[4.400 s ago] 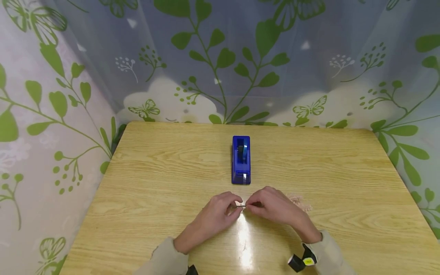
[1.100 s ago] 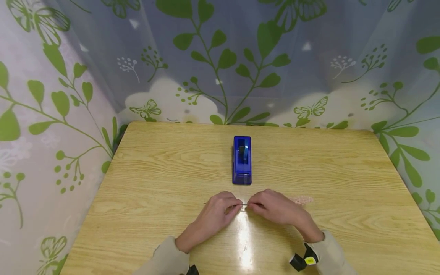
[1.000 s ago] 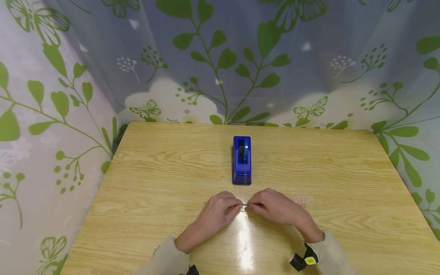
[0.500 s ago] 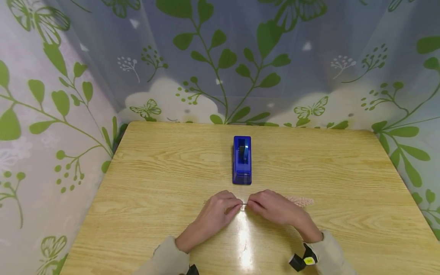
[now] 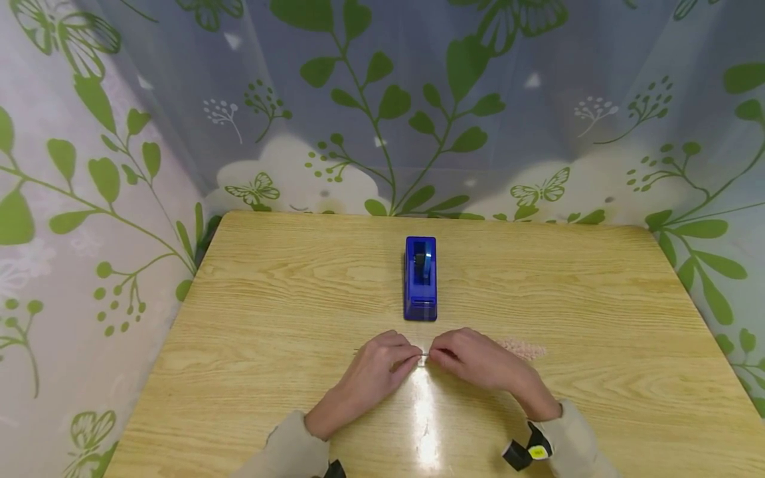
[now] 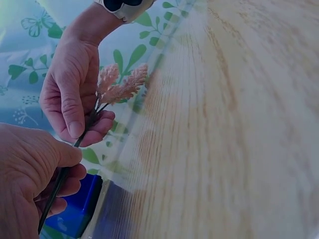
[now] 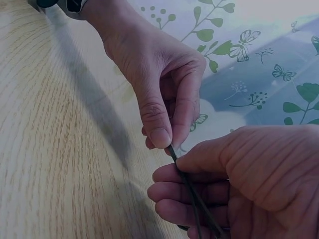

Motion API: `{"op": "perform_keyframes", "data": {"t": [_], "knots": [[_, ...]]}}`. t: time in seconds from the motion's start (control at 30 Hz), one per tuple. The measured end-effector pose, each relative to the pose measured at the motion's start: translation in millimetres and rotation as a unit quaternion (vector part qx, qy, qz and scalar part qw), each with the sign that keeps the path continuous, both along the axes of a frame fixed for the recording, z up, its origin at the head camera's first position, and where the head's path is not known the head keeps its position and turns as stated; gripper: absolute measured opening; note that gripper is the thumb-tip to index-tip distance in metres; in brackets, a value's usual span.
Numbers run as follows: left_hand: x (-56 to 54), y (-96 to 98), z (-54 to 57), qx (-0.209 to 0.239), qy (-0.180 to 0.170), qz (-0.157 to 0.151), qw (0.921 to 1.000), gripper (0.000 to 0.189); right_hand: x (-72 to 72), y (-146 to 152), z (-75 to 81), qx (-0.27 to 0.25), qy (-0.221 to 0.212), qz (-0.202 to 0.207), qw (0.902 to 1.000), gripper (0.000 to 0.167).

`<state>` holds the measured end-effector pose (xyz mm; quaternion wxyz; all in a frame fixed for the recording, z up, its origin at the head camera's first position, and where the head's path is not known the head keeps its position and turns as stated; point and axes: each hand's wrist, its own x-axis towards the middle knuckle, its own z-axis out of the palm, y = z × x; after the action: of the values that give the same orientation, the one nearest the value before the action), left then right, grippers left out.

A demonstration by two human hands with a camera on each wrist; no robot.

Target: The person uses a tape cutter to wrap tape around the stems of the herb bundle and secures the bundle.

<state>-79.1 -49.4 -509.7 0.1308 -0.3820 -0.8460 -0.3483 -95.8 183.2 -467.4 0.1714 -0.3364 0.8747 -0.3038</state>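
Note:
Two pink fluffy artificial flower sprigs (image 6: 124, 87) on thin dark stems (image 7: 195, 199) are held between both hands. My left hand (image 5: 379, 365) pinches the stems with thumb and fingers, and a short stem end (image 5: 356, 351) sticks out past its far side. Close to it, my right hand (image 5: 478, 362) pinches the same stems nearer the flowers, thumb on top. Only a short length of stem shows between the fingertips in the head view. The pink heads spread beyond the right hand, partly covered by it there, and are out of the right wrist view.
A blue tape dispenser (image 5: 421, 279) stands on the wooden table (image 5: 287, 279), just beyond the hands. Fabric with green leaves and butterflies (image 5: 394, 133) hangs behind and beside the table. A bright light reflection lies on the wood below the hands.
Since the earliest frame, a stem end has come into view left of the left hand. The pink heads have turned and shifted slightly at the right hand. Both hands stay nearly in place.

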Motion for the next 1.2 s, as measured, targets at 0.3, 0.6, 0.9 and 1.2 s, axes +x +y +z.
{"op": "perform_keyframes", "data": {"t": [0.3, 0.6, 0.9, 1.2], "knots": [[0.0, 2.7, 0.8, -0.003, -0.028, 0.007, 0.9996, 0.006, 0.0, 2.2, 1.5, -0.008, 0.021, -0.003, 0.9997, 0.019], [1.2, 4.6, 2.2, -0.017, -0.062, 0.027, 0.9975, 0.005, 1.8, 2.4, 3.1, -0.012, 0.056, -0.011, 0.9983, 0.021], [1.4, 5.3, 2.5, -0.022, -0.077, 0.04, 0.996, 0.008, 0.1, 2.5, 1.7, -0.024, 0.062, -0.016, 0.9977, 0.019], [3.1, 3.1, 2.7, -0.014, -0.101, 0.056, 0.9933, 0.009, -1.0, 2.4, 3.3, -0.039, 0.037, -0.016, 0.9985, 0.015]]}}
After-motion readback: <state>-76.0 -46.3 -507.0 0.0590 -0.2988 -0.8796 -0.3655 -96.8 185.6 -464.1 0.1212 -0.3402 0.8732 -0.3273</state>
